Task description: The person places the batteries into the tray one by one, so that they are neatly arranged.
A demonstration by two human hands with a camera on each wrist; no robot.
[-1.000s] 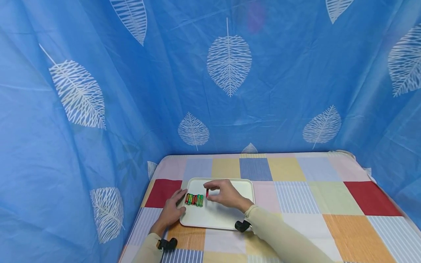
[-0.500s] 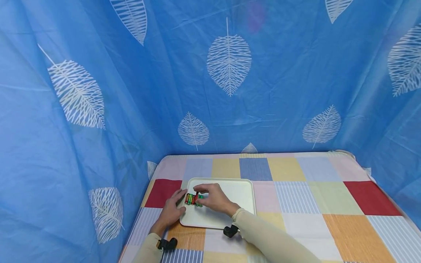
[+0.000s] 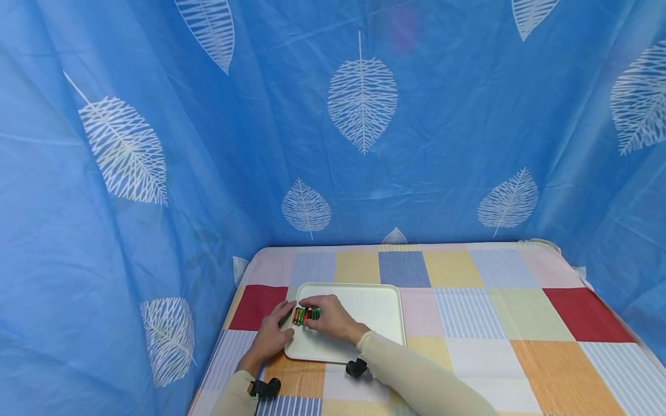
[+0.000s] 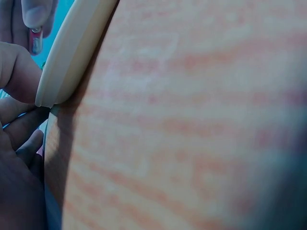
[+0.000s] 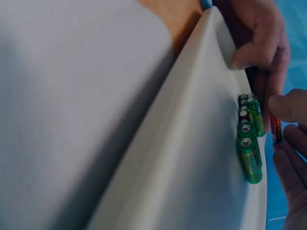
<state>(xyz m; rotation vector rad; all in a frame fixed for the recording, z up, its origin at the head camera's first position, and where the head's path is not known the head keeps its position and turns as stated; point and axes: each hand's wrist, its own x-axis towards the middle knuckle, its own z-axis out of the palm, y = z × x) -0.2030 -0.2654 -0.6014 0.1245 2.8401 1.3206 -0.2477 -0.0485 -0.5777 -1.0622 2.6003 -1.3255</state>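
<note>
Several small batteries (image 3: 299, 315), green and red, lie side by side in a row near the left edge of a cream tray (image 3: 369, 312). My right hand (image 3: 334, 319) is above the row and pinches a red-and-black battery (image 5: 276, 128) between thumb and fingers. In the right wrist view this battery is tilted close to upright, apart from the green batteries (image 5: 249, 160). My left hand (image 3: 267, 337) holds the tray's left edge, its thumb over the rim and its fingers along the outside. The head view hides part of the row behind my right hand.
The tray lies on a table with a patchwork cloth (image 3: 478, 312). A blue curtain (image 3: 437, 115) with white leaf prints hangs behind the table and along its sides. Each wrist wears a small black camera (image 3: 356, 368).
My right hand has moved left and slightly down across the tray with the battery, from right of the row to over it. My left hand has kept its place on the tray.
</note>
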